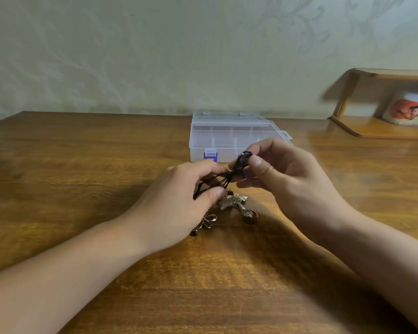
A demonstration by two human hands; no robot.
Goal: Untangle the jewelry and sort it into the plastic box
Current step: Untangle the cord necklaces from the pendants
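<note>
Hands — left (179, 189), right (282, 169) — pinch one black cord (223, 179).

left hand (179, 189) pinching, right hand (282, 172) pinching, forearms converging

A brown wood-grain surface (82, 165) carries a clear plastic box (227, 136) with a blue latch, closed, near its far edge. Nearer lie metal jewelry pieces (237, 203) and a flower-shaped brooch (206, 222). A small wooden shelf (381, 131) stands at far right.

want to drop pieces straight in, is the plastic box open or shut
Shut, it seems: the clear lid lies flat on the plastic box, and the blue latch sits down at its front edge.
</note>
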